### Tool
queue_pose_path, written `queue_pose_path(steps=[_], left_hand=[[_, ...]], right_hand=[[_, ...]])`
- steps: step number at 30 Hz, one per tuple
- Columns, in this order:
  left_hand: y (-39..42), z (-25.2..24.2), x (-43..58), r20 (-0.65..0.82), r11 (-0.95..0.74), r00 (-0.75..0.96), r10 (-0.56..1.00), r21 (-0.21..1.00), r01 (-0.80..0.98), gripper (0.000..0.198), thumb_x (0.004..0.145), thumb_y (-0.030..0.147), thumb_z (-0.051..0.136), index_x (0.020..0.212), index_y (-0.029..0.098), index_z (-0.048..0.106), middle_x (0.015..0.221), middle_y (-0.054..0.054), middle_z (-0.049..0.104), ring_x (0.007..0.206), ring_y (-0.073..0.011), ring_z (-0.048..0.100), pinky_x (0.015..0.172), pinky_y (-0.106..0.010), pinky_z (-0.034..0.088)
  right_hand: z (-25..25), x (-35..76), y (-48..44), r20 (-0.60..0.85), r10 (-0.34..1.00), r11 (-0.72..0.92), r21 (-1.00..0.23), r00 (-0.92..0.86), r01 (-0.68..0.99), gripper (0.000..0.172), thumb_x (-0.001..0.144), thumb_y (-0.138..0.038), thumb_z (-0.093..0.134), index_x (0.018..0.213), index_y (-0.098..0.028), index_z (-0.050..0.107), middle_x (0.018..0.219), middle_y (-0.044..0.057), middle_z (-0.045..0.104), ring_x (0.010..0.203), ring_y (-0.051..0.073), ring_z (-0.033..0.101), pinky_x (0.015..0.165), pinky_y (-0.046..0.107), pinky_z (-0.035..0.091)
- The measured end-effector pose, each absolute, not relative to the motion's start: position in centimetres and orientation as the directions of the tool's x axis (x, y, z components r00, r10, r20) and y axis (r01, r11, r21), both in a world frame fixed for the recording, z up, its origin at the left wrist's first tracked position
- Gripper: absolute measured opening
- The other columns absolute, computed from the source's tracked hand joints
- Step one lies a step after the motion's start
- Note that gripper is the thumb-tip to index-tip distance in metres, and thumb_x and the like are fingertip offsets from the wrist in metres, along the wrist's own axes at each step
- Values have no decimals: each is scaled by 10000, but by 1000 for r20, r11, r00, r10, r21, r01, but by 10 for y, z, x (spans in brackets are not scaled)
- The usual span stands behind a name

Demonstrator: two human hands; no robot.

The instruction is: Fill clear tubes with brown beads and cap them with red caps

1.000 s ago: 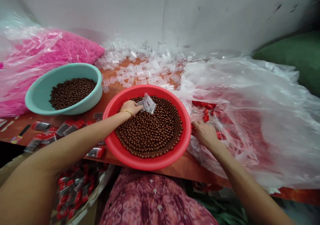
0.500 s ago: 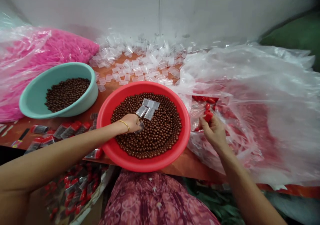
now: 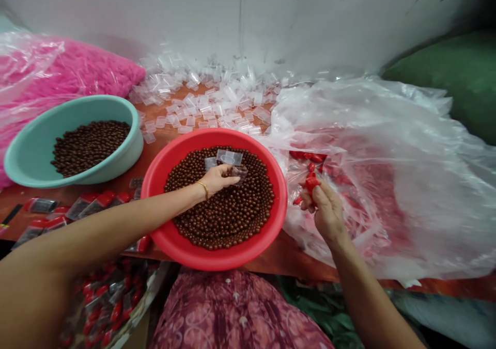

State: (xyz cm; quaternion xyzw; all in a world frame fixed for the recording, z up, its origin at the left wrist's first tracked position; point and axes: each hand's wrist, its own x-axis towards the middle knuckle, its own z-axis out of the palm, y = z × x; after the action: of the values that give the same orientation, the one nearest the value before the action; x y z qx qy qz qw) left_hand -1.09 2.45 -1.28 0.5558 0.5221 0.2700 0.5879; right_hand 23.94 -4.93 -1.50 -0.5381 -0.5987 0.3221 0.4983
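My left hand (image 3: 217,180), with a gold bracelet at the wrist, is over the red basin (image 3: 281,199). Its fingers and thumb are closed on a small clear plastic box (image 3: 240,173), which looks dark inside. Shiny brown balls (image 3: 225,222) fill much of the basin, and a few more clear boxes (image 3: 229,157) lie on them just behind the hand. Over at the right, my right hand (image 3: 328,207) pinches a red plastic cap (image 3: 311,184) between thumb and fingers. It is above the opening of a clear plastic bag (image 3: 368,101) that contains more red caps (image 3: 316,158).
A turquoise basin (image 3: 134,150) with brown balls stands left, before a bag of pink pieces (image 3: 89,67). Loose clear boxes (image 3: 201,106) are heaped by the wall. Red-capped boxes lie on the table (image 3: 155,145) and in a container (image 3: 145,302) below its edge.
My left hand has lifted a clear box from among the balls and moved rightward, its thumb side now turned up. My right hand has drawn back slightly from the bag opening with the red cap.
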Motion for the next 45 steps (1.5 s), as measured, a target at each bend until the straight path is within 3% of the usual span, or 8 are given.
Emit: queue_pose_path(steps=[3, 10, 24, 30, 34, 39, 42, 45], left_hand=[[10, -3, -25, -219, 257, 393, 893, 965, -45, 349, 588, 266, 773, 851, 125, 593, 844, -13, 647, 774, -106, 578, 850, -283, 448], [-17, 12, -31, -244, 443, 523, 817, 846, -297, 412, 633, 323, 778, 929, 155, 546, 931, -41, 646, 899, -156, 610, 881, -365, 469], [-17, 22, -35, -253, 385, 626, 738, 919, -81, 454, 586, 393, 775, 876, 121, 558, 801, -38, 646, 670, -113, 600, 602, -221, 450], [-18, 30, -35, -265, 381, 663, 700, 924, -33, 436, 585, 437, 744, 828, 134, 546, 772, -34, 637, 604, -100, 577, 497, -188, 396], [-18, 33, -34, -268, 372, 667, 695, 928, -15, 426, 614, 427, 707, 876, 133, 545, 793, -40, 629, 601, -97, 564, 488, -193, 384], [-20, 32, -30, -220, 269, 617, 756, 963, 14, 373, 656, 328, 675, 937, 130, 530, 741, -2, 576, 608, -90, 519, 547, -213, 401], [-22, 27, -27, -127, 123, 534, 836, 992, 43, 284, 674, 227, 630, 920, 127, 531, 730, 13, 553, 649, -97, 502, 630, -234, 426], [-25, 25, -27, -33, -47, 447, 894, 985, 168, 296, 680, 201, 607, 960, 128, 543, 841, -14, 591, 760, -132, 522, 739, -267, 432]], right_hand=[[-4, 230, -50, 231, 971, 204, -938, 66, 280, 318, 877, -468, 416, 929, -193, 568, 572, -39, 452, 467, 92, 422, 450, 223, 381], [25, 183, -40, 328, 934, 356, -833, -138, 423, 224, 871, -351, 463, 981, -198, 584, 787, 19, 611, 696, 133, 560, 646, 261, 456], [38, 147, -13, 155, 873, 317, -901, -462, 297, 133, 755, -270, 566, 803, -162, 626, 735, 19, 659, 681, 140, 595, 677, 269, 484], [36, 145, -12, 117, 883, 282, -907, -454, 314, 294, 756, -326, 576, 1002, -184, 654, 970, 45, 691, 942, 205, 619, 885, 359, 454], [31, 146, -13, 88, 931, 179, -956, -355, 233, 338, 743, -432, 580, 973, -195, 652, 776, 18, 657, 655, 149, 587, 633, 284, 495], [24, 148, -16, -15, 929, 39, -990, -369, 138, 422, 828, -531, 410, 1017, -204, 597, 532, -53, 421, 408, 82, 343, 381, 210, 327], [24, 147, -20, 26, 934, 119, -963, -357, 243, 390, 861, -492, 412, 1037, -202, 604, 596, -30, 505, 491, 102, 455, 471, 226, 414], [27, 144, -26, 129, 913, 268, -904, -388, 332, 404, 888, -463, 388, 1100, -203, 614, 802, 24, 646, 769, 159, 611, 746, 300, 504]])
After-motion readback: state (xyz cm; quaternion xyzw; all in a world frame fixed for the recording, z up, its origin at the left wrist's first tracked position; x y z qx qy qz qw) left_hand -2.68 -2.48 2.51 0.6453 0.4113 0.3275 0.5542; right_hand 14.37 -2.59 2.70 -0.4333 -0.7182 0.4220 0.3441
